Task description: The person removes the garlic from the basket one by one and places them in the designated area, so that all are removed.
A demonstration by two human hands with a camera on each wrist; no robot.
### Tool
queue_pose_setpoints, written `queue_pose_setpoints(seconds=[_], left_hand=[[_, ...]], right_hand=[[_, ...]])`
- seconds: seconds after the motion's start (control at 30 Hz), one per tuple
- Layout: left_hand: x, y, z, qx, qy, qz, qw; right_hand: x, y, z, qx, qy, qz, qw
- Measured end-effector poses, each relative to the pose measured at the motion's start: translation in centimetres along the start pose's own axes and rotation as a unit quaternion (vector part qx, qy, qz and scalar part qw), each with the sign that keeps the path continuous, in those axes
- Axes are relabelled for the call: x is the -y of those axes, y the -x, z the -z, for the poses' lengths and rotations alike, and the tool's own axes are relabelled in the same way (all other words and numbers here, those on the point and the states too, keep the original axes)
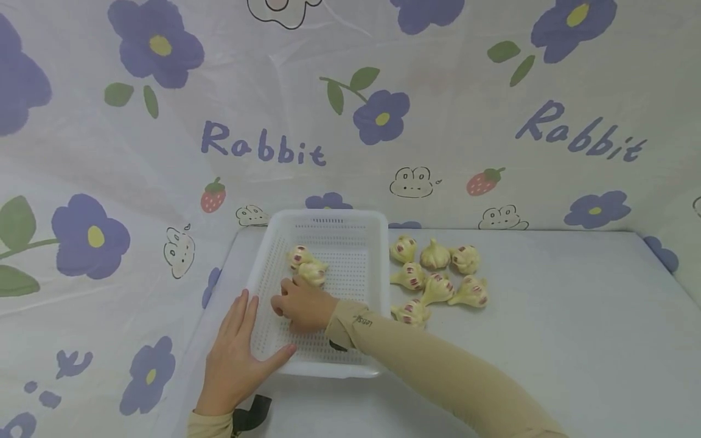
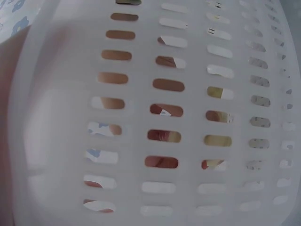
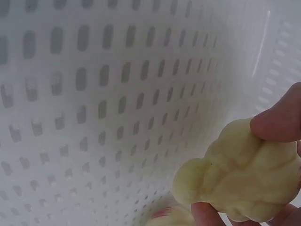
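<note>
A white perforated plastic basket (image 1: 385, 267) stands on the table. Inside it my right hand (image 1: 306, 307) pinches a pale garlic bulb (image 3: 240, 174) between thumb and fingers; in the head view the hand covers this bulb. Just beyond the hand, two garlic bulbs (image 1: 313, 273) lie together in the basket's left part. One more bulb surface (image 3: 169, 216) shows low in the right wrist view. My left hand (image 1: 235, 356) rests at the basket's near left corner, fingers straight along the left side and thumb extended over the near rim. The basket wall (image 2: 61, 117) fills the left wrist view.
Several garlic bulbs (image 1: 438, 287) with purple marks lie on the white table (image 1: 558, 328), close to the basket's right side. A flower-patterned cloth (image 1: 438, 79) hangs behind and along the left. A black strap piece (image 1: 253, 413) shows by the left wrist.
</note>
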State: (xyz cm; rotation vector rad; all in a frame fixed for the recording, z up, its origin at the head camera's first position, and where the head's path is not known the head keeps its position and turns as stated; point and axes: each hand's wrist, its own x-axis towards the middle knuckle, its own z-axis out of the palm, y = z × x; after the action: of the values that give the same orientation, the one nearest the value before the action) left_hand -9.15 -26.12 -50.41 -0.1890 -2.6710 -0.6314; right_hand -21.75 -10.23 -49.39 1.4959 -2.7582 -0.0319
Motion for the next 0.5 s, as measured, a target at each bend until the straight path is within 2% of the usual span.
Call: queue_pose_setpoints(seconds=[0.3, 0.5], left_hand=[[-0.1, -0.1, 0.1, 0.009, 0.001, 0.006, 0.9999], [-0.1, -0.1, 0.2, 0.014, 0.003, 0.01, 0.9998]], right_hand=[[0.1, 0.6, 1.8, -0.015, 0.001, 0.02, 1.0], [0.0, 0.8, 2.6, -0.018, -0.009, 0.01, 1.0]])
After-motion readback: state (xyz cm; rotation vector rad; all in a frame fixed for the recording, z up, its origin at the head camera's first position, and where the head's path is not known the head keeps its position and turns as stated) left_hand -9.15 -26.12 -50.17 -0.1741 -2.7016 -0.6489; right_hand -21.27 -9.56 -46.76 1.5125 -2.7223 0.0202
